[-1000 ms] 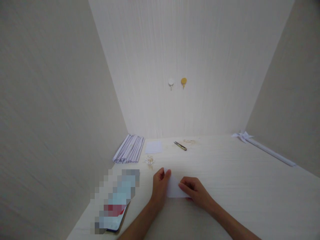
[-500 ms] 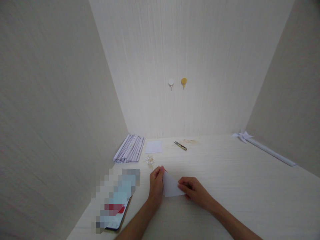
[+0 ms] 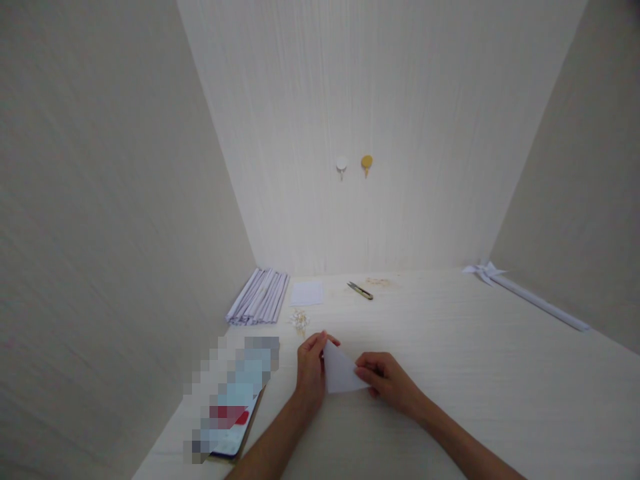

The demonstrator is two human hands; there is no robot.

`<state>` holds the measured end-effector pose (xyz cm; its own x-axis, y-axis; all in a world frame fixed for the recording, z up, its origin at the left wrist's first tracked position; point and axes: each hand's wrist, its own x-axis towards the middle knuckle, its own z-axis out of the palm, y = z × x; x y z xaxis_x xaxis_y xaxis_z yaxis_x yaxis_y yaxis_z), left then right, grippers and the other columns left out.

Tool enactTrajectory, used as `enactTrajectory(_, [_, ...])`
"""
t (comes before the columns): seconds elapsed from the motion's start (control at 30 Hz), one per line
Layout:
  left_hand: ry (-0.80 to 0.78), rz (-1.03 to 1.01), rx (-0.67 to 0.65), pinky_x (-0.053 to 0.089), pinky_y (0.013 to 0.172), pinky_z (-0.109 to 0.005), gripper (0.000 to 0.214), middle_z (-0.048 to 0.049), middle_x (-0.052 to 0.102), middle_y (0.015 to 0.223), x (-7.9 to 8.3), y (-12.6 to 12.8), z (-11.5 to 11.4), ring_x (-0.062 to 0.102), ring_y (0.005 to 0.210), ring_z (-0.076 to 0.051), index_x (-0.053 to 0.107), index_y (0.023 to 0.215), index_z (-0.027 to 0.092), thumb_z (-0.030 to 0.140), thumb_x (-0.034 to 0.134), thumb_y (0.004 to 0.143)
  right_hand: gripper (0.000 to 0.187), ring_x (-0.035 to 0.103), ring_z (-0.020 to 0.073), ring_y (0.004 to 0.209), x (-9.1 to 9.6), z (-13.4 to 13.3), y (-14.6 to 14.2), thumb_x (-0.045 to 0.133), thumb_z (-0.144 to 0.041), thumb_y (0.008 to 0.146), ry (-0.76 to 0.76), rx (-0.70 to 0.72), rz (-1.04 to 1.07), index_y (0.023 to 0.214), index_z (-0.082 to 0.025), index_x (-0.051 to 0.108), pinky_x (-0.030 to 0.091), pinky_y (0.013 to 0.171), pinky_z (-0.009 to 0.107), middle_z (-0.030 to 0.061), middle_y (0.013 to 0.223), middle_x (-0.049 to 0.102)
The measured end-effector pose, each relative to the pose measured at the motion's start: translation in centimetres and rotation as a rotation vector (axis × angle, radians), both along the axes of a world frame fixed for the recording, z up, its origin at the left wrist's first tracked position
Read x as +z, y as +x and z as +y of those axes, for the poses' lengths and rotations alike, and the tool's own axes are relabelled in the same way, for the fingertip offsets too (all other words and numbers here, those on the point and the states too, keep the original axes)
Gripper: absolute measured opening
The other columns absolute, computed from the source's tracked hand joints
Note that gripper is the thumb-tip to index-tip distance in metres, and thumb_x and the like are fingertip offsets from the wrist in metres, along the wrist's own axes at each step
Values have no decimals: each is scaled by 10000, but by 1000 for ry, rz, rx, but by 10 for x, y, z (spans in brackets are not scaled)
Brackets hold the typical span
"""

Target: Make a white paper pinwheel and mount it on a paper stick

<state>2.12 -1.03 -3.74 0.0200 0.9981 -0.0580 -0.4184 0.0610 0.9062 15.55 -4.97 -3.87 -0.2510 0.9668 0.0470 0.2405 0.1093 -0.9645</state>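
Note:
A small sheet of white paper [image 3: 341,371], folded into a triangle, is held between my two hands above the near part of the table. My left hand [image 3: 312,370] pinches its upper left corner, thumb on the near face and fingertips showing behind. On the right edge, my right hand [image 3: 383,379] grips the paper between thumb and index finger, the other fingers curled. Beyond my hands lie a flat stack of white square paper [image 3: 307,293] and a small heap of tiny white and tan pieces [image 3: 299,321].
Rolled paper sticks [image 3: 259,297] lie bundled at the back left. Thread snips [image 3: 360,291] rest near the back wall. A phone [image 3: 234,437], partly blurred out, lies at the left. Along the right wall is a paper tube [image 3: 543,303] with a paper pinwheel-like end [image 3: 485,271]. Two hooks [image 3: 367,162] hang on the wall.
Both hands keep their grip on the folded paper. The left fingertips have shifted slightly at the top corner, and the view has moved a little.

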Motion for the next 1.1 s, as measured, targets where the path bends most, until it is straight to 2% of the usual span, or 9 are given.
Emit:
enactTrajectory(0.17, [-61, -8, 62, 335, 448, -212, 198, -23, 578, 540, 4, 0, 0, 456, 477, -94, 597, 533, 110, 306, 623, 546, 207, 317, 52, 336, -2, 0, 1, 453, -293, 712, 6, -23, -50, 555, -157, 454, 216, 350, 169, -74, 372, 372])
enactTrajectory(0.43, [-124, -96, 59, 356, 456, -225, 247, -7, 550, 446, 3, 3, -1, 464, 435, -97, 546, 444, 124, 338, 606, 551, 229, 260, 48, 335, -4, 0, 2, 461, -310, 712, 46, 3, -23, 536, -164, 447, 180, 340, 176, -84, 366, 312])
enactTrajectory(0.6, [-27, 26, -43, 361, 448, -226, 282, -20, 590, 497, 2, 3, -5, 485, 443, -106, 585, 550, 128, 404, 557, 604, 242, 241, 45, 333, -2, 0, 1, 453, -334, 710, 55, -47, -16, 540, -162, 447, 160, 334, 181, -82, 390, 297])
enactTrajectory(0.73, [-18, 222, -112, 344, 429, -215, 159, 2, 570, 465, 1, 5, -6, 469, 432, -104, 583, 521, 125, 235, 679, 458, 232, 255, 48, 313, -4, 1, 1, 436, -338, 717, 33, -62, -13, 567, -163, 456, 170, 324, 178, -87, 363, 306])
enactTrajectory(0.83, [18, 320, -113, 329, 420, -207, 122, 6, 548, 437, 0, 4, -5, 450, 425, -97, 599, 487, 122, 221, 668, 473, 226, 261, 47, 314, -4, 1, 2, 445, -325, 710, 38, -57, -28, 551, -164, 446, 176, 325, 174, -89, 352, 306])
enactTrajectory(1.0, [50, 314, -193, 313, 410, -200, 185, -11, 566, 454, -3, 0, 0, 449, 419, -93, 636, 519, 124, 308, 638, 533, 230, 244, 40, 302, -4, 2, 3, 449, -329, 699, 25, -52, 13, 535, -168, 426, 170, 316, 170, -94, 344, 294])
enactTrajectory(1.1, [35, 256, -205, 313, 405, -204, 297, -20, 553, 424, -5, -2, 1, 450, 397, -93, 630, 504, 109, 391, 587, 587, 246, 247, 37, 292, -4, 2, 2, 461, -353, 692, 19, -40, 43, 533, -169, 424, 173, 305, 167, -96, 346, 290])
